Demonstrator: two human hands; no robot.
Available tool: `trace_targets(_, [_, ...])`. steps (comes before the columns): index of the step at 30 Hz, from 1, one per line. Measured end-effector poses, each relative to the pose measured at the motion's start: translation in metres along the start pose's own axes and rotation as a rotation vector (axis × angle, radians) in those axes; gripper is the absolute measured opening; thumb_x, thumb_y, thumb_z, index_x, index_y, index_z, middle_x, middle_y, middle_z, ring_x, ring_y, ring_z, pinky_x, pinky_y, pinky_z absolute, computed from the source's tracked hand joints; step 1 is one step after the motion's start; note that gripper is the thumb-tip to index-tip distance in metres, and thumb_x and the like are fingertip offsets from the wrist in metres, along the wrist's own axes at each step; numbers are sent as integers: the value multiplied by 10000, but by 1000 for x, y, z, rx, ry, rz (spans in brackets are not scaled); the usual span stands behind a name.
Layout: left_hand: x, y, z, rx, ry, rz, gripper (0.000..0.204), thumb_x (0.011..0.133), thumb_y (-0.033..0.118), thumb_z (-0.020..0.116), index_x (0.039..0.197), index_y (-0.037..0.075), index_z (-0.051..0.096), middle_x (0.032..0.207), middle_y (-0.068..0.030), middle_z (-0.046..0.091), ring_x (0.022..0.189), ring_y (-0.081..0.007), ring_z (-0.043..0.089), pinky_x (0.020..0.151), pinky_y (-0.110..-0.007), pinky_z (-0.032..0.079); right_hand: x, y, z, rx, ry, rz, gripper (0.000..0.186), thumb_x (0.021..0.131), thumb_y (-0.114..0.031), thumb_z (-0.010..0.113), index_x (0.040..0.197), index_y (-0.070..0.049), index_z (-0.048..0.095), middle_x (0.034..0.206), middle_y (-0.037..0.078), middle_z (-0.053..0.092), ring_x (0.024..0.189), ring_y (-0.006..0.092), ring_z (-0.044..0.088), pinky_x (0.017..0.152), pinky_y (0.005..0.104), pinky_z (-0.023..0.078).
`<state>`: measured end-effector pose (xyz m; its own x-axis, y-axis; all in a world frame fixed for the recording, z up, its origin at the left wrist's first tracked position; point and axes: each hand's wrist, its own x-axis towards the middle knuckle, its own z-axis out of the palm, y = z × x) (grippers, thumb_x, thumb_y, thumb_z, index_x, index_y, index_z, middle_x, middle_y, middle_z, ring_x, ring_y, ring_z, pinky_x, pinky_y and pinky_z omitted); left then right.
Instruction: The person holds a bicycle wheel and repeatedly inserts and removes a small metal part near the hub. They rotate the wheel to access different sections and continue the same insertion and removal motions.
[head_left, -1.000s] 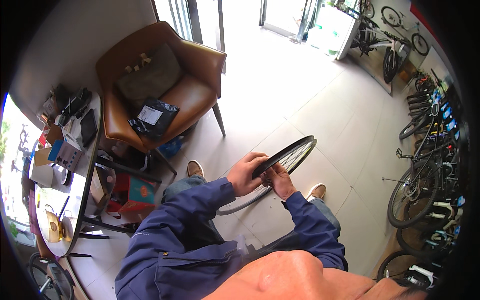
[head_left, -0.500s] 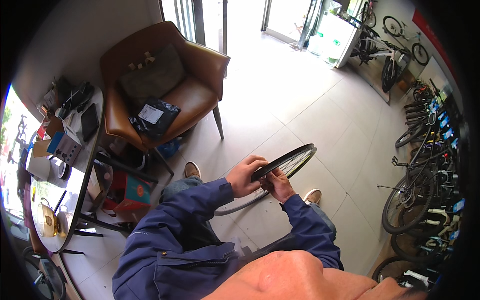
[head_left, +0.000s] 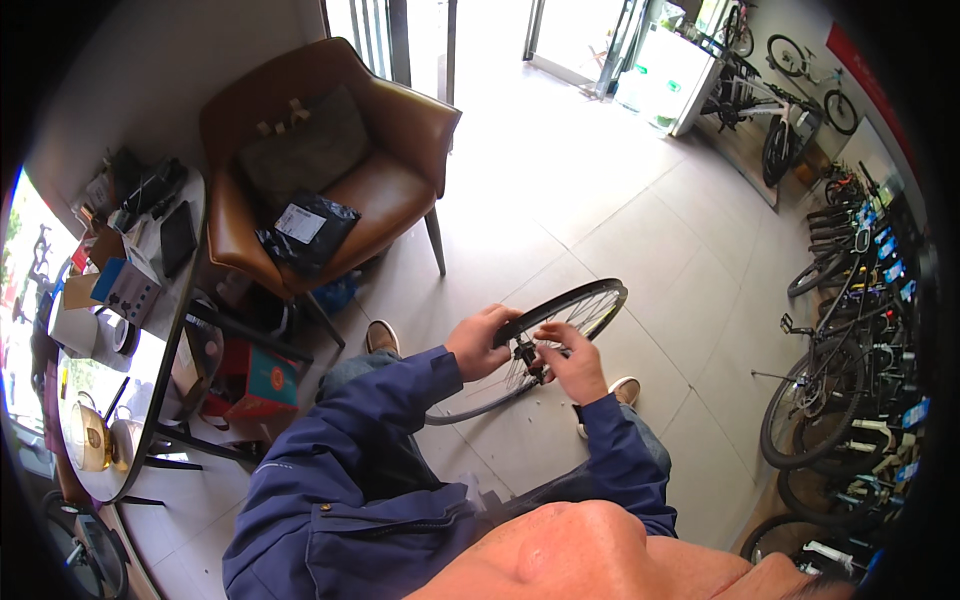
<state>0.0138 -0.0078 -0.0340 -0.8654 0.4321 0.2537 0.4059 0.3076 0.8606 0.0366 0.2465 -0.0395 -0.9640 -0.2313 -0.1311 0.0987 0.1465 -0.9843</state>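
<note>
A bicycle wheel [head_left: 562, 300] with a dark tyre and thin spokes stands tilted in front of me, between my feet. My left hand [head_left: 480, 343] is closed round its tyre and rim on the left side. On the near side of the wheel, my right hand [head_left: 578, 368] has its fingers curled and thumb drawn in, close to the spokes and the dark hub [head_left: 524, 352]. Whatever lies between those fingertips is too small to make out. The wheel's lower part reaches down toward my left knee, partly hidden by my sleeve.
A brown leather armchair [head_left: 405, 185] holds a cushion and a black plastic package [head_left: 310, 232]. To its left, a table [head_left: 150, 420] carries an opened box, a glass teapot and clutter. Several bicycles [head_left: 815, 400] line the right side. A red box [head_left: 258, 378] is under the table.
The wheel has turned so that its spokes and hub show more openly. My right hand has shifted slightly right and its fingers have come away from the rim. My left hand keeps hold.
</note>
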Motion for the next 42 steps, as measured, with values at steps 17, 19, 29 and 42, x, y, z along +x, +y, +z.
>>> trace_targets(17, [4, -27, -10, -92, 116, -220, 567, 907, -65, 677, 1465, -42, 579, 1277, -146, 728, 1126, -236, 770, 981, -360, 608, -10, -9, -32, 792, -243, 67, 626, 1094, -3, 439, 1711, 30, 342, 1676, 251, 495, 1467, 383, 608, 1198, 412, 544])
trace_targets(19, [4, -27, -10, -146, 169, -182, 589, 895, -24, 708, 1470, -67, 591, 1155, -151, 762, 1051, -221, 777, 933, -347, 614, -16, -18, -31, 816, -287, 19, 623, 1094, 26, 417, 1712, 29, 342, 1671, 250, 487, 1503, 395, 572, 1221, 396, 541])
trace_targets(29, [1, -10, -28, -182, 135, -303, 540, 943, -58, 657, 1477, -43, 580, 1342, -126, 709, 1134, -214, 774, 913, -311, 613, -37, -30, -24, 679, -204, 79, 494, 1163, -123, 576, 1643, -60, 476, 1559, 172, 645, 1348, 294, 718, 1079, 340, 621])
trace_targets(42, [2, 2, -28, -200, 102, -369, 521, 963, -56, 621, 1481, -32, 569, 1319, -112, 698, 1117, -188, 759, 817, -258, 587, -42, -27, -6, -278, 317, -500, 557, 876, 52, 803, 1409, -42, 671, 1246, 130, 700, 1002, 181, 760, 867, 293, 661])
